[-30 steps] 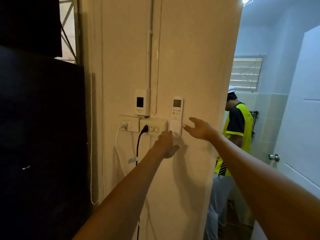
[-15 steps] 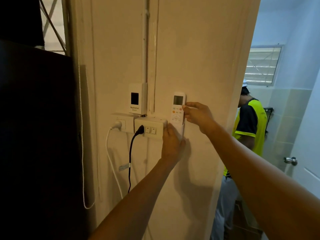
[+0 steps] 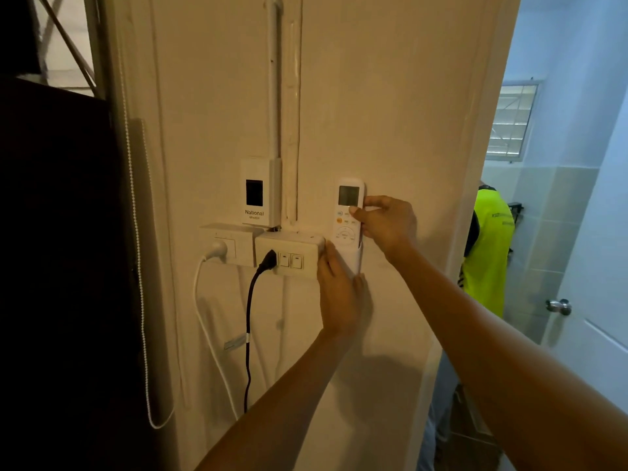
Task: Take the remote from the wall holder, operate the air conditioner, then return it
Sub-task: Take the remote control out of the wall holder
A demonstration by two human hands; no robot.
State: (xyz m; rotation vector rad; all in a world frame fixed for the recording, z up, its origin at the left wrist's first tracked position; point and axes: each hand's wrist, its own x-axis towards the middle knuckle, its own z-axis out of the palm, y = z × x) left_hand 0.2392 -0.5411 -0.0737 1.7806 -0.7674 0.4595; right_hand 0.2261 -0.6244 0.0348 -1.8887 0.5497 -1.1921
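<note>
1. A white remote [image 3: 347, 212] stands upright in a white holder [image 3: 353, 258] fixed to a cream wall [image 3: 390, 113]. Its small grey screen is at the top, with buttons below, and its lower end is sunk in the holder.
2. The person's right hand [image 3: 385, 222] grips the remote's right edge; the thumb lies across the front just under the screen, and the fingers [image 3: 377, 201] are closed around the side.
3. The left hand [image 3: 339, 294] lies flat against the wall and the holder's lower part, its fingers straight and close together, gripping nothing.
4. Just left of the holder is a switch box [image 3: 289, 254] with a black plug [image 3: 268, 260] and cable in it. Beside that is a socket [image 3: 227, 244] with a white plug [image 3: 215, 249].
5. Above the boxes sits a small white unit [image 3: 260, 192] with a dark window.
6. To the right, through a doorway, stands another person in a bright yellow vest [image 3: 487, 253], near a white door [image 3: 598, 266].
</note>
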